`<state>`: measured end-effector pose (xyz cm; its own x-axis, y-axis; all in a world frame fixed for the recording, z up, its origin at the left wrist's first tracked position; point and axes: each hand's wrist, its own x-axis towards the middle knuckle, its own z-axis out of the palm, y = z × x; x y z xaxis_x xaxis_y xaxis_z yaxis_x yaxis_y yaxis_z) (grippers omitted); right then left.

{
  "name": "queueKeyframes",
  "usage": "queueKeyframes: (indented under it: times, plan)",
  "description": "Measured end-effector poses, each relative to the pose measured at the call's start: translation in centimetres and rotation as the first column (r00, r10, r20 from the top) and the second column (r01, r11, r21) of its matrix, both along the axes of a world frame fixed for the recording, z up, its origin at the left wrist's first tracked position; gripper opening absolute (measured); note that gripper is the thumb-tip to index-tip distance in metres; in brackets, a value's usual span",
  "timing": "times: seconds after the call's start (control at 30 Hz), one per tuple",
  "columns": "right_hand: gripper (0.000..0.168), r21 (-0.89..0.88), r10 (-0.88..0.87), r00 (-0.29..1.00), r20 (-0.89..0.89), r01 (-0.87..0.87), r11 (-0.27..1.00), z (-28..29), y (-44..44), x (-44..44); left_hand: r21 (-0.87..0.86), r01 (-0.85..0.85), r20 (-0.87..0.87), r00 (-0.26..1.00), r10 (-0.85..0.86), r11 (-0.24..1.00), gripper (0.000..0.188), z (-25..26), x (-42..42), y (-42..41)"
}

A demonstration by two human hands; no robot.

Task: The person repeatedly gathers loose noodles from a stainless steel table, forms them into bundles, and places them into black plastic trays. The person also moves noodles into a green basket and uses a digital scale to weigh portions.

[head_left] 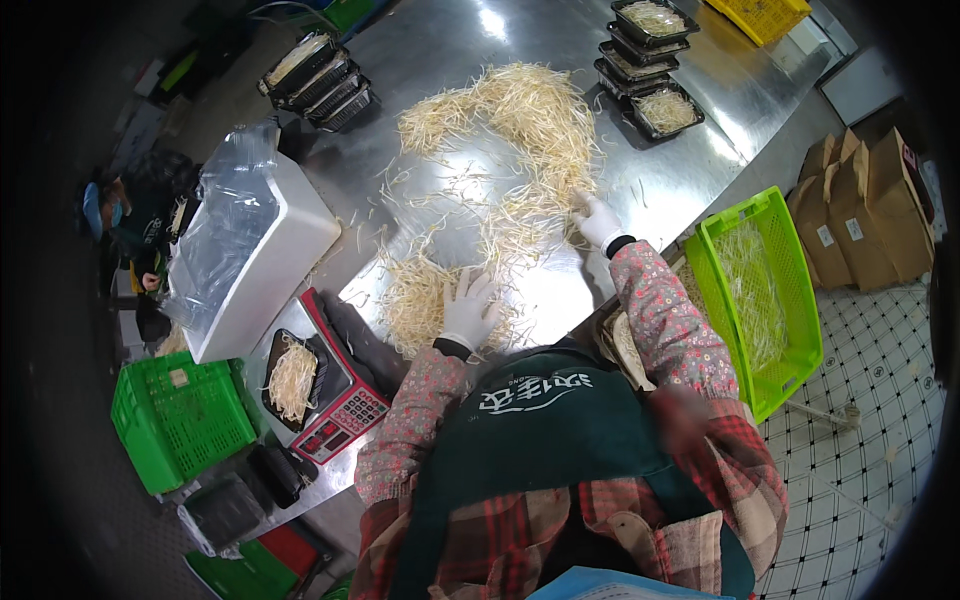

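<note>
Loose bean sprouts (540, 112) lie in a curved heap on a stainless steel table (645, 195). My left hand (469, 311), in a white glove, rests with fingers spread on the right side of a smaller sprout pile (412, 300) near my apron. Farther forward and right, my right hand (598, 220), also gloved, touches the edge of the heap; its fingers are partly extended, and I cannot tell whether they grip any sprouts. At the left, a black tray of sprouts (292, 379) sits on a red and white digital scale (341, 420).
Filled black trays stand stacked at the back left (319, 82) and back right (649, 60). A white foam box (292, 247) holding clear plastic stands left, above a green crate (180, 427). A lime-green basket (795, 300) is at my right. Another person (135, 217) is at far left.
</note>
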<state>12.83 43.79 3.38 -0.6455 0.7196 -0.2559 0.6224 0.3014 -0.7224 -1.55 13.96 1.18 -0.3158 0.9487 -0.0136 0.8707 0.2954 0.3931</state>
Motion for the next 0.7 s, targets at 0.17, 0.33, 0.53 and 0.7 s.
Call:
queueKeyframes:
  times: [0.17,0.33,0.53,0.7]
  plan:
    - [0.05,0.302,0.187,0.982,-0.007,-0.176,0.937,1.6,-5.5,-1.1,0.117,-0.033,0.064,0.998,0.026,0.993,0.04,0.8,0.8,-1.2]
    - [0.047,0.222,0.754,0.656,0.0,-0.736,0.64,-2.4,-8.5,-0.6,0.221,-0.126,0.157,0.983,0.092,0.967,0.034,2.4,-0.1,-2.5]
    - [0.032,0.205,0.292,0.949,-0.115,-0.265,0.942,-0.3,-0.6,1.1,0.325,-0.309,0.229,0.943,0.243,0.894,0.027,2.8,-2.1,-5.7]
    - [0.049,0.44,0.167,0.961,0.219,-0.25,0.863,-1.6,0.6,-0.9,0.316,-0.351,0.238,0.928,0.285,0.881,0.027,2.5,-2.2,-5.9]
